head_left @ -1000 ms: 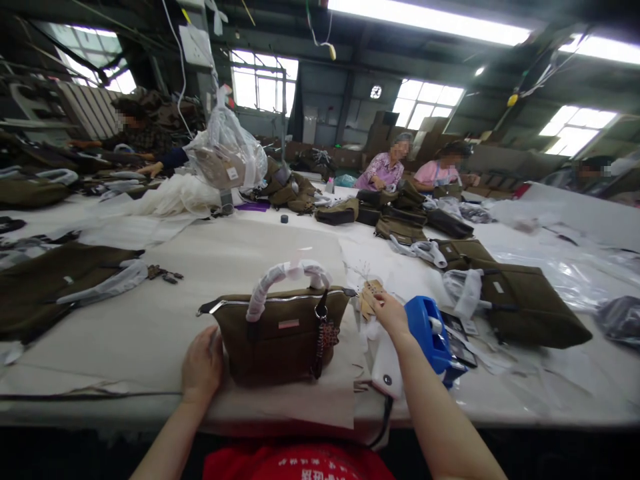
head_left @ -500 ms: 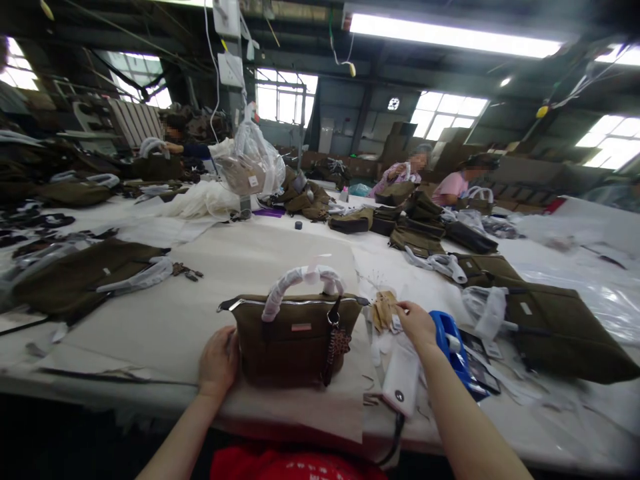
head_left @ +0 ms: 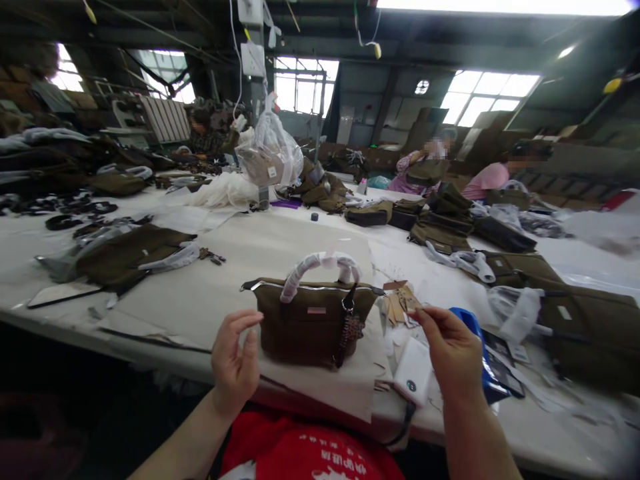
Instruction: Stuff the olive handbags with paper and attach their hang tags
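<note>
A dark olive handbag (head_left: pixel 305 327) stands upright on the table in front of me, its round handles (head_left: pixel 299 275) wrapped in clear plastic. A zip runs along its top, and a brown charm (head_left: pixel 353 328) hangs at its right side. My left hand (head_left: pixel 236 357) is raised just left of the bag, thumb and fingers apart, with nothing in it. To the bag's right, my right hand (head_left: pixel 453 350) pinches thumb and fingertips together beside some brown paper tags (head_left: pixel 397 307). Whatever lies between those fingertips is too small to make out.
A white power bank-like device (head_left: pixel 414 373) with a black cable lies near the front edge. Beyond my right hand is a blue plastic object (head_left: pixel 493 383). More olive bags (head_left: pixel 590 320) lie right; another bag (head_left: pixel 135 257) lies left. Co-workers (head_left: pixel 487 181) are across the table.
My left hand has come off the bag's side and opened. My right hand has lifted back from the brown tags toward me, still pinching. The view has turned a little left.
</note>
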Available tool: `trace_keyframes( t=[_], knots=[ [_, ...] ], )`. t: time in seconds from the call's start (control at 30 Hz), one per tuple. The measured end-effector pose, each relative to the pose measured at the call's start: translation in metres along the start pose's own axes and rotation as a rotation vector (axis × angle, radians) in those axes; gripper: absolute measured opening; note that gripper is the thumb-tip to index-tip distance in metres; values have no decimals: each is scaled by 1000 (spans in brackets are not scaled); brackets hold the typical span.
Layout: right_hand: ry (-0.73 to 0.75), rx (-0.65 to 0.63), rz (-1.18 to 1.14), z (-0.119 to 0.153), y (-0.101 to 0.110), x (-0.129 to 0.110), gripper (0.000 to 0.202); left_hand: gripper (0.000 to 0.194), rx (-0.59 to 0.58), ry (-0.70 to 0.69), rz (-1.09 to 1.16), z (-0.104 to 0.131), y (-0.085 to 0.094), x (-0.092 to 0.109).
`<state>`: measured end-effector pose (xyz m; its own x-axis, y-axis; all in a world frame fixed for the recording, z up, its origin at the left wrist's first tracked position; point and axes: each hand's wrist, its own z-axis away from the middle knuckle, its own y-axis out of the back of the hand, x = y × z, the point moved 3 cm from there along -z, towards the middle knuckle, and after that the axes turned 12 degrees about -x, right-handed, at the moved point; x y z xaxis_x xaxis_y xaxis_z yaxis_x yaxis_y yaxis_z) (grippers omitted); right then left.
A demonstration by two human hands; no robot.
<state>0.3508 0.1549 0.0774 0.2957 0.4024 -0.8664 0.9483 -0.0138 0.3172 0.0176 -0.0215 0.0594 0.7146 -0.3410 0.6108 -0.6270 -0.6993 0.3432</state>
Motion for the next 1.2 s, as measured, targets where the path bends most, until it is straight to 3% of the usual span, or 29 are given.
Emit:
trace_keyframes(
  t=[0.1,0.2,0.3,0.4,0.57,0.67,0.8,0.93,1.2],
  knots=[
    [-12,-8,-148,28,-16,-25,23,22,-197,-119,59,-17,-5,41],
    [-37,-100,-220,52,-32,-41,17,30,-347,-129,107,-30,-20,60],
    [-74,-273,-277,69,-55,-46,13,45,-581,-12,286,-30,-46,65],
    [-129,-425,-323,82,-78,-42,14,41,-713,214,472,-15,-69,57],
    [-220,-506,-407,92,-98,-26,17,59,-704,560,901,15,-76,30],
    [-275,-458,-466,90,-104,-14,18,57,-753,533,1036,21,-73,19],
    [-353,-443,-540,87,-113,-2,21,56,-756,491,908,23,-70,9],
    [-391,-460,-559,88,-121,1,26,40,-710,506,805,24,-70,5],
    [-466,-594,-628,91,-120,2,33,26,-626,491,604,16,-59,-5]
  ],
)
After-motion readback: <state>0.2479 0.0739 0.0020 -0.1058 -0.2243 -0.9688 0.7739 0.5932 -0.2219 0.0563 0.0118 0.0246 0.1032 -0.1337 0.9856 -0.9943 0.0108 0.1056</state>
